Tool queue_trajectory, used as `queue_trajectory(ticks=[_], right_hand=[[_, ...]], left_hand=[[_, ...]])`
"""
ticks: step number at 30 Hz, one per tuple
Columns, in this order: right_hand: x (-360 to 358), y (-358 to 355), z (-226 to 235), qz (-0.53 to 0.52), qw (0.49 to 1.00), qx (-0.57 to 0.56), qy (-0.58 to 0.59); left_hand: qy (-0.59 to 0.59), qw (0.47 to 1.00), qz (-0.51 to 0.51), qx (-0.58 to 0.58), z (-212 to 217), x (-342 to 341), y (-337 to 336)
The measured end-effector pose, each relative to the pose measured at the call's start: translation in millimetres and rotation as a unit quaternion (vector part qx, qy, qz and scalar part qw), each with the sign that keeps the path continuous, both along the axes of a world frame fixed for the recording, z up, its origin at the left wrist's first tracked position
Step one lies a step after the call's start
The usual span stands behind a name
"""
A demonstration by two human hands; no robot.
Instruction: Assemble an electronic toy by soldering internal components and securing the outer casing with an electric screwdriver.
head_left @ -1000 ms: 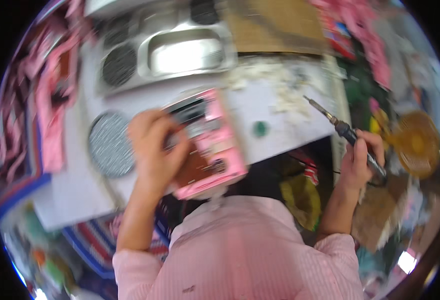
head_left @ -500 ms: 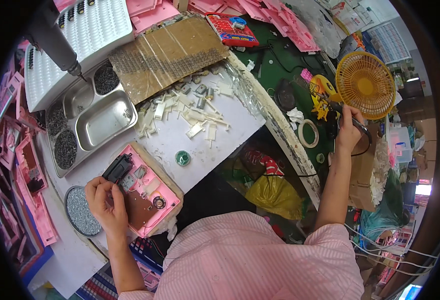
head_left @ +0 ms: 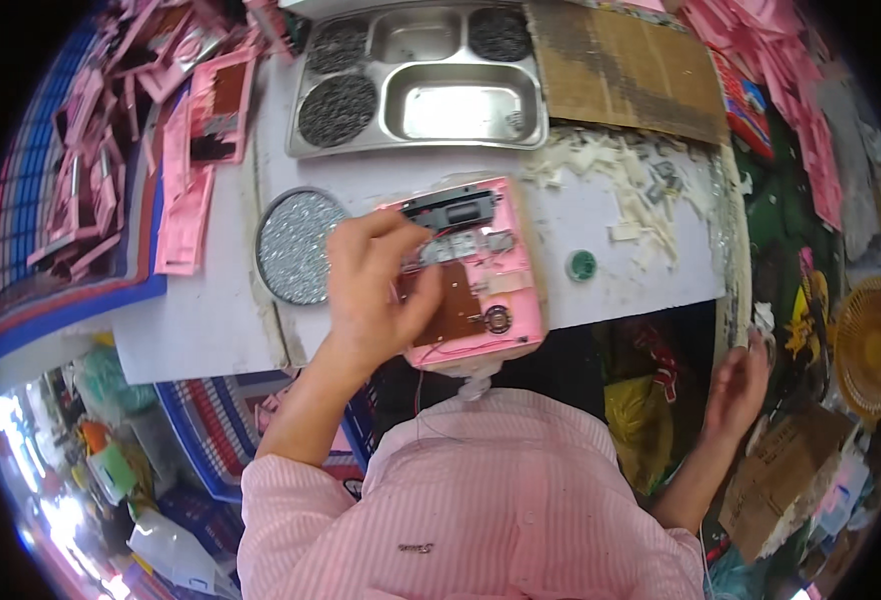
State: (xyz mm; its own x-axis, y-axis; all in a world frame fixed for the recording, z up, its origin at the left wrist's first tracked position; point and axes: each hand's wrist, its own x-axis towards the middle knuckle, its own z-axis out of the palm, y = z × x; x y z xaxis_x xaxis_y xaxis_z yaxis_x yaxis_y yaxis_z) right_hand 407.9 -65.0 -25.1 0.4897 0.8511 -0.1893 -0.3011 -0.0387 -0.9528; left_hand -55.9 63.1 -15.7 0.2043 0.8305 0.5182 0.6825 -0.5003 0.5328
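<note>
A pink plastic housing [head_left: 523,300] lies on a pad on the white worktable, its inside facing up. It bears a black battery case [head_left: 453,210], a brown circuit board [head_left: 456,310], a small round speaker [head_left: 498,319] and thin wires. My left hand [head_left: 371,285] rests over the housing's left side, fingers curled and thumb bent near the wires; what they pinch is hidden. Off the table's right side, my right hand [head_left: 736,388] hangs with fingers loosely apart and nothing visible in it.
Left of the housing stands a round dish of small metal parts [head_left: 303,248]. Behind are a steel compartment tray [head_left: 391,145] with dark screws and a cardboard sheet [head_left: 621,80]. White plastic pieces [head_left: 641,190] and a green-filled small jar [head_left: 581,265] lie right. A yellow fan [head_left: 869,345] stands far right.
My view has turned left. My right hand has let go of the soldering iron and come back from the green bench toward my body. My left hand stays at the housing, now reaching further over it.
</note>
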Motion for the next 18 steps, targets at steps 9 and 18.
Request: queue_trajectory(ticks=[9, 18], right_hand=[[-196.6, 132.5, 18.8, 0.3, 0.828, 0.144, -0.452], [-233.6, 153.9, 17.2, 0.321, 0.765, 0.056, -0.555]], left_hand=[[0.181, 0.971, -0.145, 0.065, 7.9, 22.4, 16.9], [0.2, 0.974, -0.093, 0.051, 4.6, 11.4, 20.6]])
